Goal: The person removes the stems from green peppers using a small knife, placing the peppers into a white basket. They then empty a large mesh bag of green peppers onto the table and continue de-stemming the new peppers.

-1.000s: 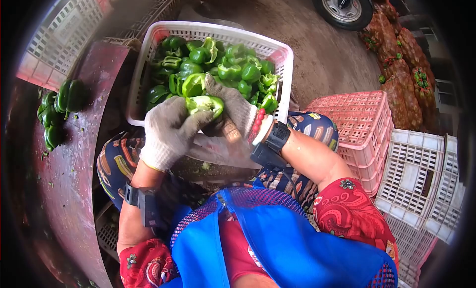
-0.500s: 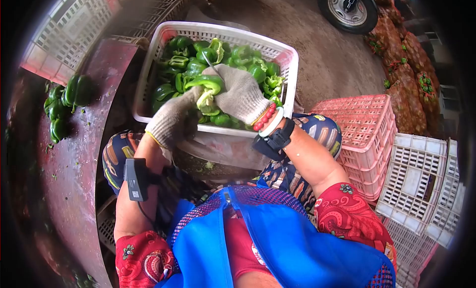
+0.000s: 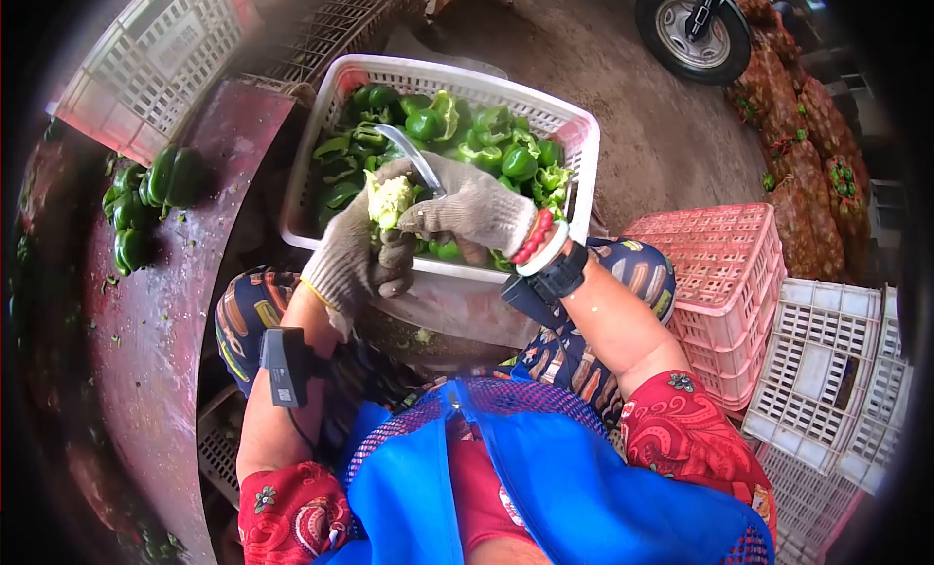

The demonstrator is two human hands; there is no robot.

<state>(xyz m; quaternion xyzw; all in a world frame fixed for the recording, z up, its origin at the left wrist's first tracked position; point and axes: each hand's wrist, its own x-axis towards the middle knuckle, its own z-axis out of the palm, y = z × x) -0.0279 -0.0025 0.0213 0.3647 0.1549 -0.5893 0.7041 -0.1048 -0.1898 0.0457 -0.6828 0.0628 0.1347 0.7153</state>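
Both my hands wear grey knit gloves and meet over the near rim of a white plastic crate (image 3: 584, 191). My left hand (image 3: 352, 254) is closed on a pale, seedy pepper core (image 3: 391, 199), its cut side facing up. A small curved knife (image 3: 413, 157) is gripped in my right hand (image 3: 469, 203), its blade slanting up and left over the crate. My right thumb lies right beside the core. Under and beyond my hands, the crate holds many cut green bell peppers (image 3: 520, 161), some hollow and open at the top.
Several whole green peppers (image 3: 175, 179) lie on the reddish bench (image 3: 146, 341) at my left. Stacked pink crates (image 3: 705, 254) and white crates (image 3: 812, 356) stand at right. Filled net sacks (image 3: 803, 195) and a wheel (image 3: 693, 35) are farther off. Another white crate (image 3: 161, 64) sits at upper left.
The green pepper piece between my hands is gone from view; the pale core now shows in my left hand. My right hand has shifted slightly, and the knife blade shows more fully.
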